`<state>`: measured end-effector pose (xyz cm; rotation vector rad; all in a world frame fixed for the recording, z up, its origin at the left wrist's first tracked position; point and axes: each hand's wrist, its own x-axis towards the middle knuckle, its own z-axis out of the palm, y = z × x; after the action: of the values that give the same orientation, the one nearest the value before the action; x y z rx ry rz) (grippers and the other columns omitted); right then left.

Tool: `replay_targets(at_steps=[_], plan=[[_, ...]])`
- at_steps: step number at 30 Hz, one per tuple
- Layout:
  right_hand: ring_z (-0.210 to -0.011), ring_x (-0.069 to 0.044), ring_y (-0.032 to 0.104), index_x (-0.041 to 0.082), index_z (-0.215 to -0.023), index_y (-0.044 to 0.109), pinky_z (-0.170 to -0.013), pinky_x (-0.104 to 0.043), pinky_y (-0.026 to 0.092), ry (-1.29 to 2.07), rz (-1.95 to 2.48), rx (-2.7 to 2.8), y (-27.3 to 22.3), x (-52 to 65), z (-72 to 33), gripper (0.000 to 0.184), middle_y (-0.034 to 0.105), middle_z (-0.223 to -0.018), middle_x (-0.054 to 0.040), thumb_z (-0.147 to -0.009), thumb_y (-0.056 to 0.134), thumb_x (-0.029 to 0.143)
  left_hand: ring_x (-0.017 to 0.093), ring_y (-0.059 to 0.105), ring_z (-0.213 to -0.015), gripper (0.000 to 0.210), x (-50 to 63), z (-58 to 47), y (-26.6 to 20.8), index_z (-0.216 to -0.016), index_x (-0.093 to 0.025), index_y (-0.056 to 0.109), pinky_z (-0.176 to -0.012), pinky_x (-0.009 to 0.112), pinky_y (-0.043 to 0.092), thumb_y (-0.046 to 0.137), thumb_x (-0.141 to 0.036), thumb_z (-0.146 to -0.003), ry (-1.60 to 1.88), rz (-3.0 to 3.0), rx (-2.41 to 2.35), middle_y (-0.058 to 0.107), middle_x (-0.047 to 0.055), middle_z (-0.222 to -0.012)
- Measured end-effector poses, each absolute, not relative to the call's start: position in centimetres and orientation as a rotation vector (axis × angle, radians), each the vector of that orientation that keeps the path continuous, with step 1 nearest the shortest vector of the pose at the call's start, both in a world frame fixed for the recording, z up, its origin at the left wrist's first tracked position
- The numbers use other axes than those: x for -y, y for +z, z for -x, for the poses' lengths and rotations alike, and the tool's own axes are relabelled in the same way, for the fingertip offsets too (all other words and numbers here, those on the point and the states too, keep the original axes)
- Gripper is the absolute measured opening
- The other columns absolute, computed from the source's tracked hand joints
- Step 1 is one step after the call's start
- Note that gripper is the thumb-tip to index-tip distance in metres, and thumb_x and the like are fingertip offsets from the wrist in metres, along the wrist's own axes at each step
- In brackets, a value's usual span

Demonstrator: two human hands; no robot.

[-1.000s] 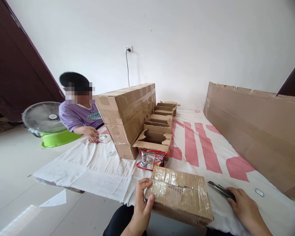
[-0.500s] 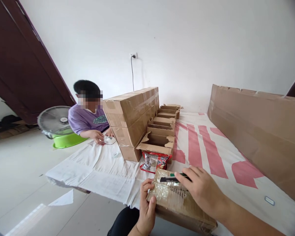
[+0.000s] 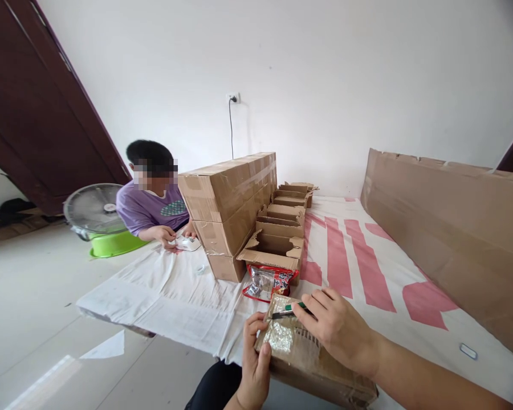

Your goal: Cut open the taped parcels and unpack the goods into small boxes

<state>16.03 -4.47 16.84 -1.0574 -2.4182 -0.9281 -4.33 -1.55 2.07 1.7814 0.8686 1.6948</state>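
A taped cardboard box (image 3: 308, 367) lies in front of me at the near edge of the table. My left hand (image 3: 256, 356) grips its left end, fingers on top and thumb along the side. In my right hand (image 3: 336, 324) is a green utility knife (image 3: 288, 308), its dark blade pointing left over the shiny tape at the box's far left corner. The fingers are closed round the handle, partly hiding it. Just beyond the box rests a red and clear snack packet (image 3: 267, 283).
Stacked closed cartons (image 3: 231, 210) stand behind the packet, with a row of open boxes (image 3: 277, 244) beside them. Across the table, a person (image 3: 151, 199) handles a small white object (image 3: 187, 244). A large cardboard sheet (image 3: 444, 228) stands at right. A fan (image 3: 94, 208) is at left.
My right hand has moved slightly left with the utility knife, whose blade now lies nearer the box's left edge. My left hand keeps its hold on the box.
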Motion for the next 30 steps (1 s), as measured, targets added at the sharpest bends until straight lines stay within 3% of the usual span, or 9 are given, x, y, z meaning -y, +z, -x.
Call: replay_targets(at_steps=[10, 22, 30], plan=[[-0.069, -0.018, 0.053, 0.017, -0.092, 0.064, -0.067, -0.035, 0.037, -0.883, 1.025, 2.603, 18.2, 6.0, -18.9, 0.018, 0.064, -0.075, -0.0030, -0.090, 0.050, 0.007, 0.026, 0.053, -0.114, 0.025, 1.6, 4.5, 1.9, -0.111, -0.023, 0.054, -0.094, 0.039, 0.044, 0.042, -0.040, -0.098, 1.688, -1.835, -0.904, 0.053, 0.010, -0.120], [-0.087, -0.021, 0.059, 0.022, -0.107, 0.067, -0.082, -0.041, 0.042, -0.761, 1.344, 2.520, 19.9, 11.9, -27.4, 0.041, 0.071, -0.093, -0.0066, -0.091, 0.037, -0.001, 0.027, 0.055, -0.111, 0.028, 1.2, 4.3, 1.9, -0.107, -0.022, 0.056, -0.095, 0.043, 0.042, 0.044, -0.045, -0.095, 1.727, -1.797, -0.922, 0.056, 0.010, -0.117], [-0.084, -0.021, 0.060, 0.017, -0.104, 0.068, -0.079, -0.038, 0.043, -0.810, 1.311, 2.504, 19.1, 12.2, -26.2, 0.034, 0.071, -0.090, -0.0074, -0.093, 0.041, 0.001, 0.027, 0.054, -0.110, 0.029, 1.1, 4.2, 2.5, -0.107, -0.021, 0.055, -0.095, 0.044, 0.042, 0.043, -0.045, -0.096, 1.748, -1.853, -0.924, 0.056, 0.010, -0.116]])
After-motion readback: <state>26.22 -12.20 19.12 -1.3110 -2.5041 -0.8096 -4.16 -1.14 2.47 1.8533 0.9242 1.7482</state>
